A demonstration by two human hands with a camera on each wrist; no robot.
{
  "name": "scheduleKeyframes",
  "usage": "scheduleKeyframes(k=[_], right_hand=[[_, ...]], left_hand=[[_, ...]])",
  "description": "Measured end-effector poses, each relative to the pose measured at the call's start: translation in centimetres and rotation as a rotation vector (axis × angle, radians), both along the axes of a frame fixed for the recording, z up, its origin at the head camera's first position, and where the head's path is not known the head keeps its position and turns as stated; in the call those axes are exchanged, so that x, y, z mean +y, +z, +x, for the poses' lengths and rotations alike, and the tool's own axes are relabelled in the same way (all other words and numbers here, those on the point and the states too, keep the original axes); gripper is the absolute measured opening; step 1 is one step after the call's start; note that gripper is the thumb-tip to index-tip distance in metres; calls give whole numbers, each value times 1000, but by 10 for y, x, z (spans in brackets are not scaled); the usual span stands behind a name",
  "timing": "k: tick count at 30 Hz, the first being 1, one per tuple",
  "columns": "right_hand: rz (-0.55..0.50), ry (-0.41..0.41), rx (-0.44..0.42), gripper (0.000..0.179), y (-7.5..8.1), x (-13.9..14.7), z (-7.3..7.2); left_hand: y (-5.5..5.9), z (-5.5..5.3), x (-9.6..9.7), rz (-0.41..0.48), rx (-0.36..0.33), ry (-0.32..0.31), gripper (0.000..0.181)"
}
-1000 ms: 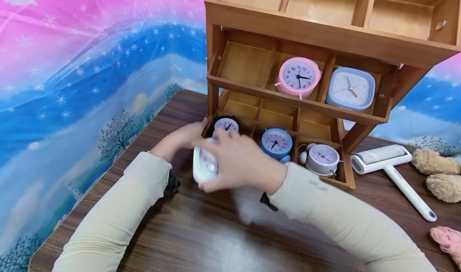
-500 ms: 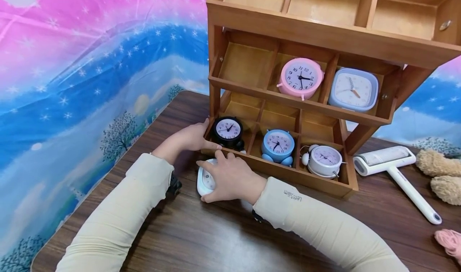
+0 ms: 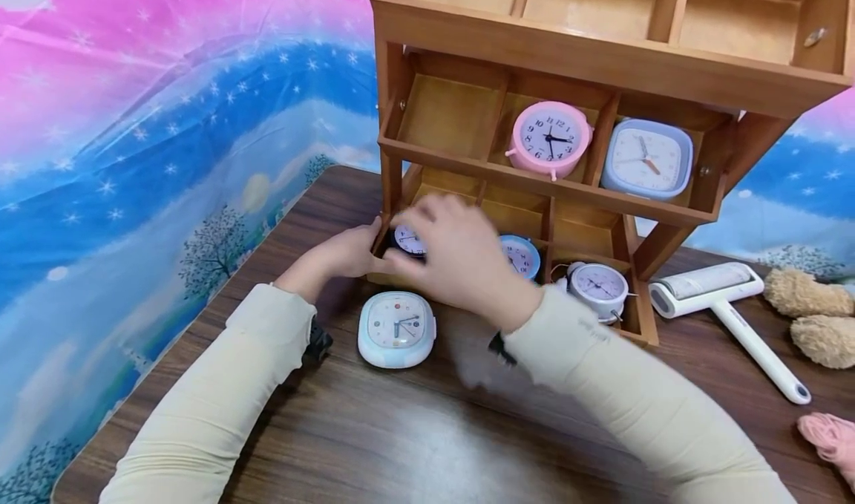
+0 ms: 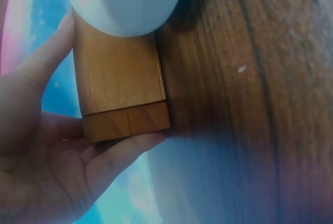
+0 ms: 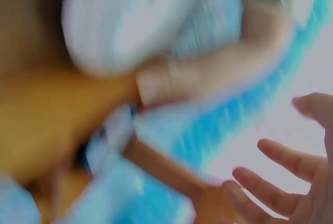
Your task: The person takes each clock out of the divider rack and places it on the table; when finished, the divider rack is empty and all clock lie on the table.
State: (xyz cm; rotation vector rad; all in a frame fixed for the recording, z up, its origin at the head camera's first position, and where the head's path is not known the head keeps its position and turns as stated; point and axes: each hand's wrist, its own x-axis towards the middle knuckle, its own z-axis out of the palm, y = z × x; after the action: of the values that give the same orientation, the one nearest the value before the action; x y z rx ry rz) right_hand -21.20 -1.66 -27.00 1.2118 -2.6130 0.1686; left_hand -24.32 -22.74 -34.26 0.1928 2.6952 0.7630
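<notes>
My left hand [image 3: 344,253] grips the lower left corner of the wooden shelf [image 3: 548,192]; in the left wrist view, its thumb and fingers are on either side of the wooden edge [image 4: 125,122]. My right hand [image 3: 454,248] is blurred in front of the bottom tier, beside a black alarm clock [image 3: 409,240] that it partly hides. Spread fingers [image 5: 286,159] with nothing between them show in the right wrist view. On the table, just below the hands, lies a pale blue and white rounded-square clock [image 3: 395,329], face up, touched by neither hand.
A blue clock [image 3: 523,257] and a white twin-bell clock [image 3: 599,287] sit in the bottom tier. Above are a pink clock [image 3: 549,139] and a periwinkle clock [image 3: 648,158]. On the right lie a white lint roller [image 3: 728,318], fuzzy brown items [image 3: 824,318] and pink yarn [image 3: 828,437].
My right hand lowered the pale blue and white clock to the table, let go of it and rose toward the black clock. The left hand has stayed at the shelf corner.
</notes>
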Motion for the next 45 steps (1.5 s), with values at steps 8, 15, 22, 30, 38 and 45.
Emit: scheduleKeyframes(k=[8, 15, 22, 30, 38, 45], right_hand=[[-101, -363, 49, 58, 64, 52, -57], [-87, -480, -34, 83, 71, 73, -73], [-56, -483, -73, 75, 77, 74, -77], [-181, -472, -13, 67, 87, 73, -70], [-205, -291, 46, 68, 67, 78, -22], [-98, -11, 85, 69, 11, 86, 29]], left_hand=[[-2, -1, 4, -41, -25, 44, 111], [-3, -2, 4, -29, -12, 47, 110], [-1, -1, 4, -41, -13, 46, 111], [-1, 1, 2, -45, -17, 52, 111], [-2, 0, 4, -33, -18, 51, 110], [0, 0, 3, -33, -22, 62, 109]])
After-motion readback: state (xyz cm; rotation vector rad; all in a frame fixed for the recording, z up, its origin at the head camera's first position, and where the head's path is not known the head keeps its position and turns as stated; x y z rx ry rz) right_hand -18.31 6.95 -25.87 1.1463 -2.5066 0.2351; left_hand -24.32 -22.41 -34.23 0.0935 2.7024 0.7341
